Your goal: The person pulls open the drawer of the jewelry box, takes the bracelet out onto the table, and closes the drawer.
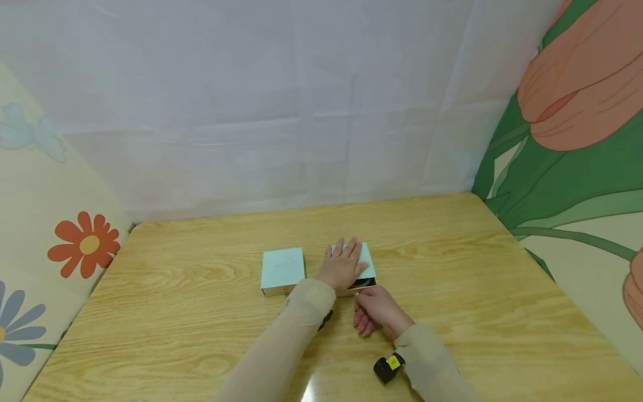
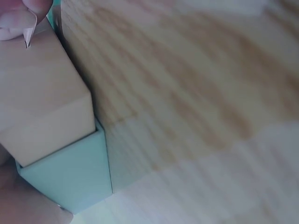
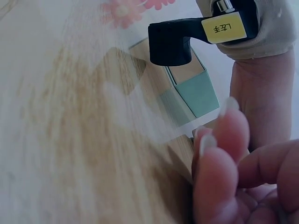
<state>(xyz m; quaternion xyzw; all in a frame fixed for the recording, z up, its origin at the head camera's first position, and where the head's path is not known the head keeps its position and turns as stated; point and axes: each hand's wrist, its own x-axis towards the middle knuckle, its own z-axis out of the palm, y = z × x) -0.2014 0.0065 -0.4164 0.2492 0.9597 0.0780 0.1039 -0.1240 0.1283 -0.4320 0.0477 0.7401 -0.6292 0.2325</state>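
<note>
My left hand (image 1: 341,268) lies on top of the right-hand pale blue box (image 1: 367,259), fingers straight and spread. The box's light brown drawer (image 2: 44,88) sticks partway out of the blue sleeve (image 2: 74,175) on the side facing me. Something dark (image 1: 363,282) shows inside the gap; its kind is hidden. At the drawer's front, my right hand (image 1: 378,310) pinches a thin ribbon tab (image 2: 30,33) between thumb and finger, the other fingers curled. To the left stands a second pale blue box (image 1: 283,269), its drawer pushed in.
The boxes stand on a wood-grain table (image 1: 191,290). A white cloth (image 1: 241,111) hangs behind it, and flower-painted panels (image 1: 567,206) flank both sides. A black wrist camera (image 1: 388,368) with a yellow label hangs below my right wrist; another camera (image 3: 170,44) is on the left.
</note>
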